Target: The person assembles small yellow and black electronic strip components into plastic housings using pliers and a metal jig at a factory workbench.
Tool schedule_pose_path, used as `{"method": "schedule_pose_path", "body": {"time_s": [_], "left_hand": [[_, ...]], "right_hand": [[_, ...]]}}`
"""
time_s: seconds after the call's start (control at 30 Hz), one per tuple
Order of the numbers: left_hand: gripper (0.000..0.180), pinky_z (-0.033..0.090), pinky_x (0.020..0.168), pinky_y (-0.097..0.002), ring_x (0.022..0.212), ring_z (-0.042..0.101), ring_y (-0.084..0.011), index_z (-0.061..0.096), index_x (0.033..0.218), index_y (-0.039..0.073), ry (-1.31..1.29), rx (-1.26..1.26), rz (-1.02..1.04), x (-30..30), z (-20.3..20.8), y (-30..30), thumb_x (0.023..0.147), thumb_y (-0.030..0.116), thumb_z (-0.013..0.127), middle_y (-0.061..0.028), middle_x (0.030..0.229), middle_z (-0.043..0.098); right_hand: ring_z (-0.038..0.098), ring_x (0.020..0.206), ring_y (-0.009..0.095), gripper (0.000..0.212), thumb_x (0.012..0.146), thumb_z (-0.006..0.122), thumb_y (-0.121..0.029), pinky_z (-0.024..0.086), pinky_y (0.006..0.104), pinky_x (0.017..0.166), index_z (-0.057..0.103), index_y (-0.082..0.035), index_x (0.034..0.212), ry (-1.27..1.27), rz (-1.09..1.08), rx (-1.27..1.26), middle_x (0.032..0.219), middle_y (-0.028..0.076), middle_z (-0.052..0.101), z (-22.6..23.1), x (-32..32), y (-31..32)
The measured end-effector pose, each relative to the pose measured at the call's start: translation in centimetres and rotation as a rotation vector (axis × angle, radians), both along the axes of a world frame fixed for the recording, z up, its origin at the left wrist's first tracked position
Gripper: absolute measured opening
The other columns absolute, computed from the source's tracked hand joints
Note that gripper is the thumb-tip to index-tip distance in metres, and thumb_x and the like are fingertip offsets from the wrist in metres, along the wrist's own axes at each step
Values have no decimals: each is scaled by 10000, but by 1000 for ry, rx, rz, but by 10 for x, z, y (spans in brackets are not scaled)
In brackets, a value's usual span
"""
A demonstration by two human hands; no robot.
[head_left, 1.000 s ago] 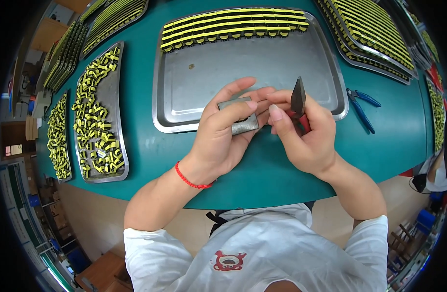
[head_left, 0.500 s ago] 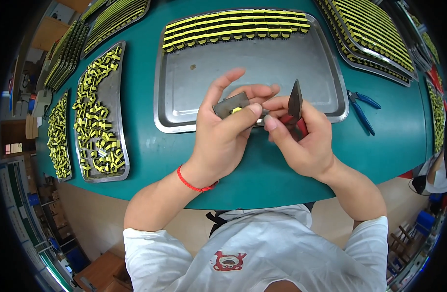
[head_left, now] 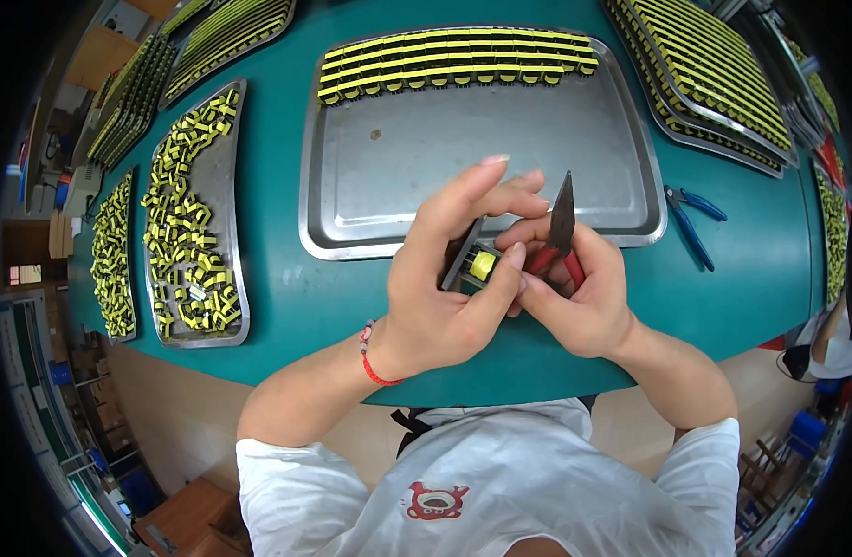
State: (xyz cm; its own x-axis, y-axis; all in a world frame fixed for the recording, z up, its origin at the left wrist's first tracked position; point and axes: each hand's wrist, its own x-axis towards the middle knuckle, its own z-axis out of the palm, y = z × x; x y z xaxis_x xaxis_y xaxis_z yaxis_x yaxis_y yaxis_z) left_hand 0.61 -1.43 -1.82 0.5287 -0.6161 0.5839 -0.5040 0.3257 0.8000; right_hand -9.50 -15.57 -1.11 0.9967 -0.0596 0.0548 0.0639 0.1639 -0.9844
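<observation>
My left hand (head_left: 435,311) is closed around a dark flat block (head_left: 458,256) and a small yellow-and-black transformer (head_left: 483,266), whose dark pins point toward the block. The thumb presses beside the transformer's yellow face. Close against it, my right hand (head_left: 588,302) grips red-handled long-nose pliers (head_left: 562,221), their dark tip pointing up and away from the transformer. Its thumb and forefinger meet the left thumb at the part; whatever lies between those fingertips is hidden. Both hands are over the near edge of a metal tray (head_left: 389,176).
Rows of yellow-and-black transformers (head_left: 458,60) line the tray's far side. Loose ones fill a narrow tray (head_left: 243,278) at left. Blue-handled cutters (head_left: 693,232) lie on the green table (head_left: 296,316) at right. Stacked full trays (head_left: 714,84) stand at the far right.
Both hands have moved slightly toward me. My left hand has turned the block on edge, so the transformer's yellow face and pins show more. The pliers stay in my right hand.
</observation>
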Motion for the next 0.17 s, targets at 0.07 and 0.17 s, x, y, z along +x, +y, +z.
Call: {"method": "schedule_pose_path", "body": {"time_s": [0.07,0.17], "left_hand": [[641,294,1140,-523,1189,592,-376,275,1444,-15,-23,-12,-7,1,-1,-1,866,-104,537,-220,1157,624],[634,343,1112,-469,1168,608,-354,333,1450,-15,-91,-54,1,1,-2,-2,864,-106,557,-174,1131,634]], "right_hand": [[656,901,171,340,891,577,59,576,271,730,492,70,1220,22,-24,56,1145,141,583,1,-1,3],[658,919,179,368,893,588,38,581,282,747,480,71,1243,32,39,8,1182,154,580,-2,-1,-1]]}}
